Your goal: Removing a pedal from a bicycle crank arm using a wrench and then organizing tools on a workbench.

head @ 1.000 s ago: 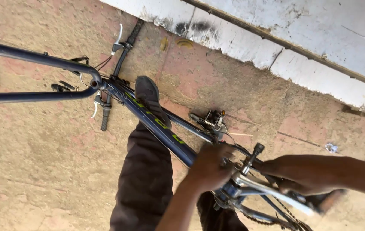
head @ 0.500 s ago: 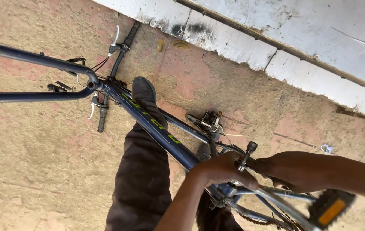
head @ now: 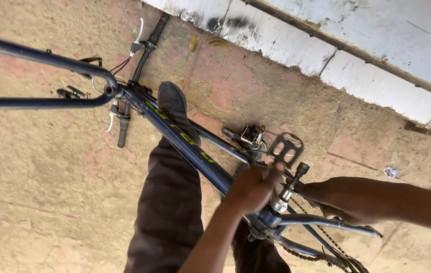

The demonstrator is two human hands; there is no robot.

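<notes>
Bicycle frame (head: 185,139): dark blue, with yellow-green lettering, lying upside down across the paved ground (head: 48,202). All positions below are taken from this frame.

Left hand (head: 251,187): on the frame's lower end, where the main tube meets the crank housing. Fingers curled down over the tube and the crank area, grip closed. Exactly which part it clasps is hidden under the hand; cannot tell.

Right hand (head: 336,199): on the far side of the frame's lower end from the left hand, just beside the upright tool (head: 288,187), a short metal shaft with a black knob on top that stands out of the crank housing. Fingers bent around something beside the thin rear tubes; the part held is out of sight, so how tightly it holds cannot be told.

Pedal (head: 286,146): black, cage type, just above the frame's lower end, tilted with its flat face towards the camera. A second pedal (head: 253,135) with an orange reflector sits just beside it, against the ground.

Chain (head: 321,242): hangs slack below the rear tubes at the frame's lower end.

Handlebar (head: 137,76): at the frame's upper end, black grips, silver brake levers, resting on the ground.

Shoe (head: 172,103): dark, planted just beside the frame's middle, above a brown trouser leg (head: 167,212).

White kerb (head: 301,50): well apart from the frame, running along the top edge.
</notes>
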